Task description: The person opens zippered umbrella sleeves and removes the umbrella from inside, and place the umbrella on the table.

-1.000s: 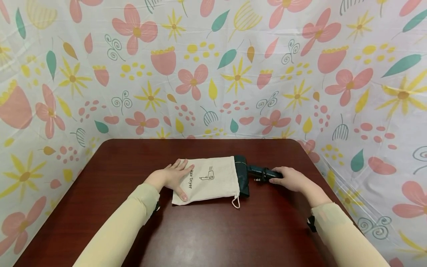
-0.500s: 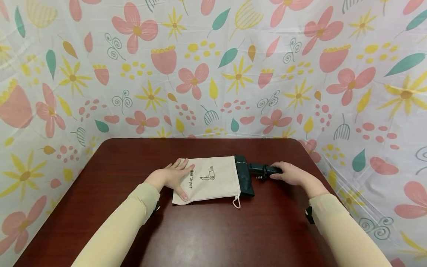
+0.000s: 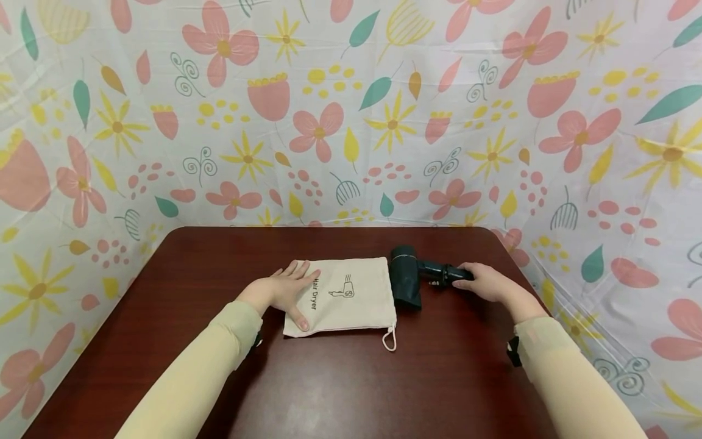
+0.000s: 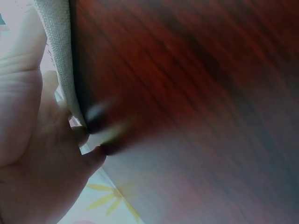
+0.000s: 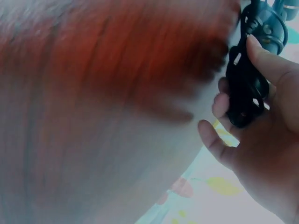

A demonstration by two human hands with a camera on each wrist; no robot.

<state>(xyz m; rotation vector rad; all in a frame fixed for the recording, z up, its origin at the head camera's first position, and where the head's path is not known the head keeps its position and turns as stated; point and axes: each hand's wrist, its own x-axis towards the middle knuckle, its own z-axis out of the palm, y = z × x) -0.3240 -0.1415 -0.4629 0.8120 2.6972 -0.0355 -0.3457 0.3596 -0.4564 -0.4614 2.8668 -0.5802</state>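
Note:
A dark hair dryer (image 3: 404, 277) lies at the mouth of a cream drawstring bag (image 3: 351, 305) printed "Hair Dryer". Its head is beside the bag's right edge; whether any part is still inside cannot be told. My right hand (image 3: 485, 283) grips the end of the dryer's handle (image 3: 436, 271). In the right wrist view a bundled black cord (image 5: 245, 88) lies against the fingers of that hand, below the handle. With fingers spread, my left hand (image 3: 282, 292) presses flat on the bag's closed left end. The bag's cloth edge (image 4: 60, 51) shows in the left wrist view.
Both arms reach over a dark reddish-brown table (image 3: 340, 390). A white drawstring loop (image 3: 390, 340) hangs from the bag's near right corner. Behind and beside the table hangs a flower-patterned curtain (image 3: 351, 201).
The dryer's head has come out further to the right and turned, so more of it shows beyond the bag's mouth. My right hand moved slightly right with it; my left hand stayed put.

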